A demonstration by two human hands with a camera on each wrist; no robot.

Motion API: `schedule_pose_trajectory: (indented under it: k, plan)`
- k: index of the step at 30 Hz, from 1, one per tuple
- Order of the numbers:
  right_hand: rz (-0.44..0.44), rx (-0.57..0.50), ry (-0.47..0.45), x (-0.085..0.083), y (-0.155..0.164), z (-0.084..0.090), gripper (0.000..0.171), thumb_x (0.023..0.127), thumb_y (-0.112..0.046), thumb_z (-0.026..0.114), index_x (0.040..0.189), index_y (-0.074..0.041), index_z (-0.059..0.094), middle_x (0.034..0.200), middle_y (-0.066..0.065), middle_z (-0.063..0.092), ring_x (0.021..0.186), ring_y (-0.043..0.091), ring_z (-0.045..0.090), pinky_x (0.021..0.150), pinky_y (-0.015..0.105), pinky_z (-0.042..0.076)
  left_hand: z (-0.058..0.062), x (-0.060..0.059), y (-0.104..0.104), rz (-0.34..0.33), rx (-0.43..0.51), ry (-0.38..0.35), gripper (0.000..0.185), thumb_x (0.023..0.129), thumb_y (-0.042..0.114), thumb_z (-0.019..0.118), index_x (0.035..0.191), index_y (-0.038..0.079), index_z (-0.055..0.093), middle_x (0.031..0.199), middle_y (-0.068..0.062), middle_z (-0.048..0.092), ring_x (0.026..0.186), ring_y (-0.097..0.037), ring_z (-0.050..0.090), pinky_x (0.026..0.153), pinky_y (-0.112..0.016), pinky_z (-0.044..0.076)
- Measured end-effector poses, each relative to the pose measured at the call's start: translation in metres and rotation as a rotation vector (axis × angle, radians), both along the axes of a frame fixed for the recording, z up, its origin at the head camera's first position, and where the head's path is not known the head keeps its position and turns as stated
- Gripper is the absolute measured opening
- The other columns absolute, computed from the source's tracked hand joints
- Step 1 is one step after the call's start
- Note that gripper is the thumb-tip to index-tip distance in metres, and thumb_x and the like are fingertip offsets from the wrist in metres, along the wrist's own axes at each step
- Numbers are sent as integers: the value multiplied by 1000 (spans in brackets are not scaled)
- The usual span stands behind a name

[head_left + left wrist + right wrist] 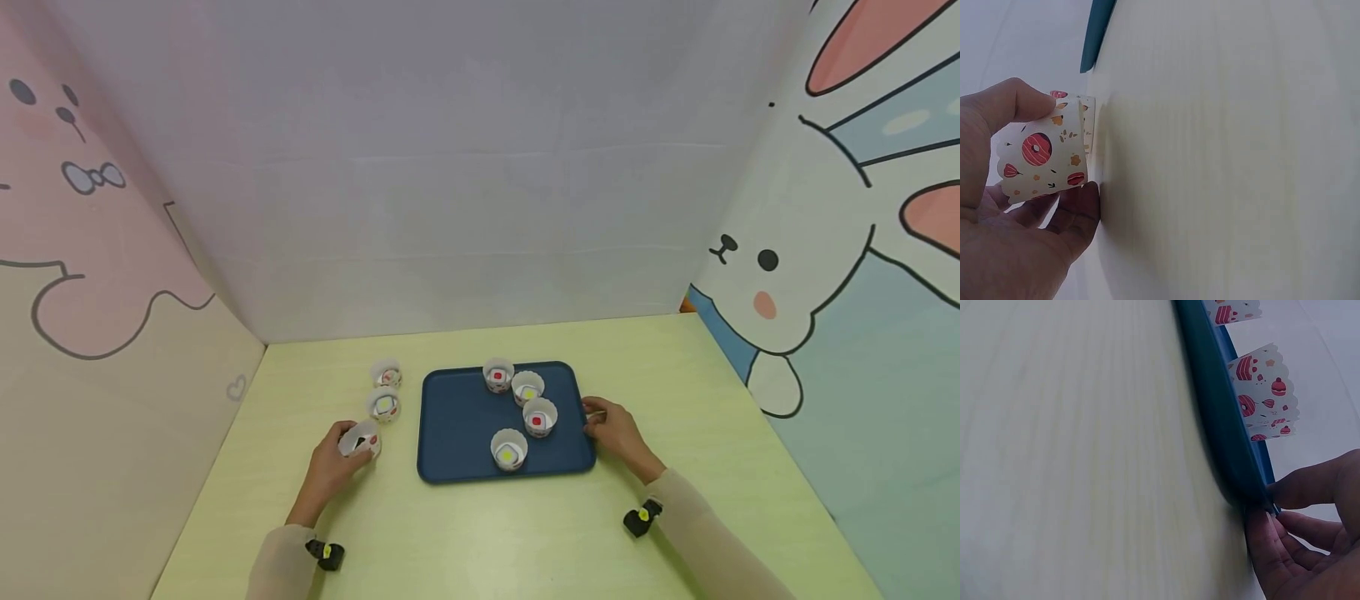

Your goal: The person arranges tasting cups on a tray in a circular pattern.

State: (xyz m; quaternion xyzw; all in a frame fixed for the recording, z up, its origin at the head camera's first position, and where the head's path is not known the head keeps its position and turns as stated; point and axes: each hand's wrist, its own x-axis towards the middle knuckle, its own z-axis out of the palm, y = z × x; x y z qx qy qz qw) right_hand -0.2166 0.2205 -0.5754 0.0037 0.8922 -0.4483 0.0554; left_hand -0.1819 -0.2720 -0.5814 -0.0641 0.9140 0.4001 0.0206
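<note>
Pale green counter (480, 533) carried a blue tray (457, 433) with 4 cups, where the left hand (330, 467) gripped a paper cup (360, 440) beside it and the right hand (615, 429) pinched the tray edge.

A staged recording booth: a pale green table (525, 533) boxed in by cartoon rabbit panels (825, 275) at 3 o'clock and 9 o'clock.

bright even light, soft shadows, wide-angle edge distortion
</note>
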Motion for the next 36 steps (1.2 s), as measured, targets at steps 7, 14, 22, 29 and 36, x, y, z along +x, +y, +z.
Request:
schedule_pose_trajectory:
  k: [7, 14, 22, 29, 36]
  plan:
    - [0, -2, 3, 0, 0, 0, 53, 81, 4, 62, 134, 4, 55, 121, 24, 64, 88, 20, 63, 66, 24, 47, -2, -1, 1, 14, 16, 8, 58, 82, 20, 74, 132, 5, 49, 128, -21, 59, 110, -32, 56, 87, -41, 45]
    - [-6, -7, -6, 0, 0, -2, 54, 81, 5, 62, 134, 4, 55, 120, 23, 64, 91, 23, 63, 67, 26, 47, 1, 1, 3, 20, 23, 14, 57, 82, 21, 74, 131, 7, 49, 127, -21, 59, 109, -32, 56, 84, -38, 45]
    - [-7, 6, -7, -1, 1, -2, 54, 79, 5, 62, 133, 4, 56, 119, 23, 65, 89, 21, 63, 67, 26, 46, 17, 3, 15, 3, 65, 55, 54, 83, 20, 72, 131, 10, 50, 123, -17, 60, 106, -30, 56, 79, -34, 45]
    - [-11, 13, -8, -1, 0, -1, 54, 78, 4, 62, 132, 3, 57, 118, 22, 65, 87, 20, 63, 66, 25, 47, 38, 7, 32, -18, 79, 80, 56, 81, 19, 74, 131, 10, 51, 125, -15, 60, 107, -29, 55, 85, -39, 46]
    - [-20, 8, -26, -1, -1, 0, 55, 80, 2, 62, 134, 2, 56, 121, 21, 65, 89, 20, 62, 69, 25, 47, 48, 12, 49, -87, 87, 138, 54, 78, 15, 73, 128, 11, 52, 118, -13, 63, 99, -26, 56, 78, -32, 45]
